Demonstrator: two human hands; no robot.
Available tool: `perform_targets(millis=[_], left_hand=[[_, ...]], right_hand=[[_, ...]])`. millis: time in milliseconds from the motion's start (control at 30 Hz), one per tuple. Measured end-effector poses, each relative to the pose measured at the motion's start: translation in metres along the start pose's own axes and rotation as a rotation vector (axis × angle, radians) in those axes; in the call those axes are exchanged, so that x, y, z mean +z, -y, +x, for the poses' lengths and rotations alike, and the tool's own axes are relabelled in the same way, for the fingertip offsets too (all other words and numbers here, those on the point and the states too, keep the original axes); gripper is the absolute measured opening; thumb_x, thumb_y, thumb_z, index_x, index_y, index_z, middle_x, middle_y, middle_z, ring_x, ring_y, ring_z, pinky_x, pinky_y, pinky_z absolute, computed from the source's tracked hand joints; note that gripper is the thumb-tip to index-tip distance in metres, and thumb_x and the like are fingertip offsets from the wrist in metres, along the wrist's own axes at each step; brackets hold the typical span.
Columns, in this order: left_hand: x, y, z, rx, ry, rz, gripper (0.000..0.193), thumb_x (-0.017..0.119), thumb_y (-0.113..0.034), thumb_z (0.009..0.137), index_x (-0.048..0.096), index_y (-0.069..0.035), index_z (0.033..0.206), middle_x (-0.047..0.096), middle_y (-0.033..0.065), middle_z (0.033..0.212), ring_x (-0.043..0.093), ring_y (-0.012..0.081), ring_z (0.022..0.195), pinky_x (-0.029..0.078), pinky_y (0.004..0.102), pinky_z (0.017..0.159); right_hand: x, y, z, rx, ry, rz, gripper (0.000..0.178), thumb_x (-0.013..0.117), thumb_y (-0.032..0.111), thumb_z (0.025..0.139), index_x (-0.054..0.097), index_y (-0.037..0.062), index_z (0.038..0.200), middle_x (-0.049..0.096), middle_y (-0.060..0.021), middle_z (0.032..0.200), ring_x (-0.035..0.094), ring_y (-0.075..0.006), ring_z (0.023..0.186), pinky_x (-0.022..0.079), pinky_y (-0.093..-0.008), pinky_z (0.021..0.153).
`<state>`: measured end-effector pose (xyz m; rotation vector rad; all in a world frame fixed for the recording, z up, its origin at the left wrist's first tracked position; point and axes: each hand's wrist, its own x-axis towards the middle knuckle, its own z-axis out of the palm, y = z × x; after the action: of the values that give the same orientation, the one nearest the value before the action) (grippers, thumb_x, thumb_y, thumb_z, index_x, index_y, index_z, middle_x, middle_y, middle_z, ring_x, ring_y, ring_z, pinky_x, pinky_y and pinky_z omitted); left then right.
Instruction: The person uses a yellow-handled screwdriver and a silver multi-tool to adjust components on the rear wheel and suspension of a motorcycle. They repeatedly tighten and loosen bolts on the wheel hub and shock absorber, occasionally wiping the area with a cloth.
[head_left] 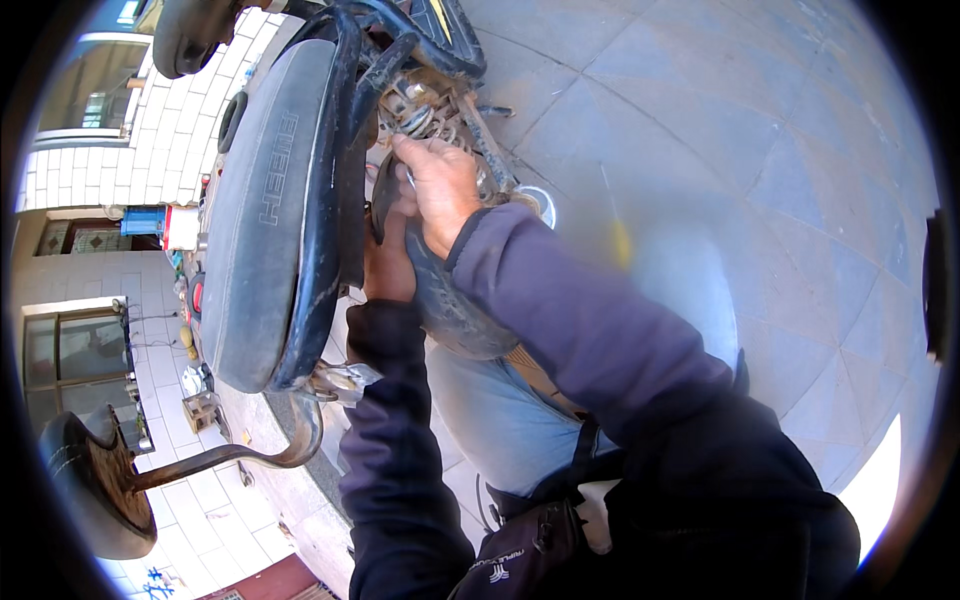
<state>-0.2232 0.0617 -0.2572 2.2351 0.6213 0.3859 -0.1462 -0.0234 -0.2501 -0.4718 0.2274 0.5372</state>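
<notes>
Standing in the background at left are two containers, one blue bin point(143, 221) and one white-and-red bucket point(181, 229), both too small to show their contents. A third, round and pale-rimmed point(545, 205), sits on the floor partly behind the right sleeve point(580, 300); what it holds cannot be made out. One dark pouch point(525, 550) lies at the person's waist, contents hidden. Two bare hands meet beside one long dark seat point(265, 215) of a vehicle. The right hand point(438, 190) is narrow, fingers curled in near a coil spring point(412, 122); whether it grips anything, I cannot tell. The left hand point(390, 265), lower down, is against one dark curved part point(384, 188), which lies between the seat's edge and the right hand; its grip is partly hidden, so I cannot tell how firm. One padded piece point(95, 490) stands on one bent bar point(225, 455).
</notes>
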Motion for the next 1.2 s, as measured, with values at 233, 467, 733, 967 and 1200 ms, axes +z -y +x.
perform_targets(millis=[233,467,733,967,1200], left_hand=[[0.001,0.02,0.006,0.046,-0.054,0.062,0.051,0.05,-0.038,0.092,0.053,0.001,0.124,0.061,0.0173,0.118,0.057,0.0263,0.107,0.041,0.0325,0.091],[0.001,-0.003,-0.003,0.01,-0.064,0.003,0.051,0.052,-0.035,0.089,0.054,0.005,0.122,0.06,0.0198,0.117,0.057,0.028,0.106,0.04,0.032,0.092],[0.002,0.011,0.004,0.015,-0.07,-0.056,0.051,0.053,-0.035,0.089,0.054,0.005,0.121,0.061,0.0185,0.114,0.058,0.0249,0.103,0.041,0.0321,0.09],[-0.002,0.009,0.002,-0.011,-0.04,-0.025,0.051,0.055,-0.033,0.09,0.05,0.005,0.123,0.057,0.018,0.12,0.054,0.025,0.108,0.039,0.032,0.093],[0.0,0.008,-0.001,0.019,-0.058,0.032,0.048,0.049,-0.033,0.092,0.053,0.003,0.123,0.059,0.0185,0.12,0.057,0.0278,0.108,0.041,0.0332,0.091]], right_hand=[[0.02,0.012,-0.007,0.012,-0.102,-0.134,0.021,0.06,0.022,0.086,0.057,0.001,0.082,0.051,-0.0023,0.07,0.046,-0.0124,0.057,0.038,-0.0278,0.048],[-0.001,-0.009,0.003,-0.095,-0.037,-0.168,0.029,0.064,0.025,0.083,0.062,-0.0038,0.087,0.057,-0.0054,0.067,0.051,-0.0138,0.052,0.04,-0.0305,0.045],[-0.009,-0.023,0.009,-0.119,-0.107,-0.312,0.031,0.066,0.025,0.081,0.061,-0.0046,0.089,0.062,-0.0095,0.074,0.058,-0.0166,0.066,0.046,-0.0306,0.059],[0.002,0.008,-0.019,0.05,0.025,-0.424,0.031,0.06,0.019,0.083,0.058,-0.0056,0.102,0.055,-0.0077,0.077,0.051,-0.0138,0.064,0.039,-0.028,0.05],[0.006,0.021,-0.018,0.145,0.024,-0.14,0.016,0.056,0.016,0.084,0.054,0.0001,0.086,0.047,-0.0023,0.068,0.04,-0.0093,0.053,0.03,-0.0255,0.044]])
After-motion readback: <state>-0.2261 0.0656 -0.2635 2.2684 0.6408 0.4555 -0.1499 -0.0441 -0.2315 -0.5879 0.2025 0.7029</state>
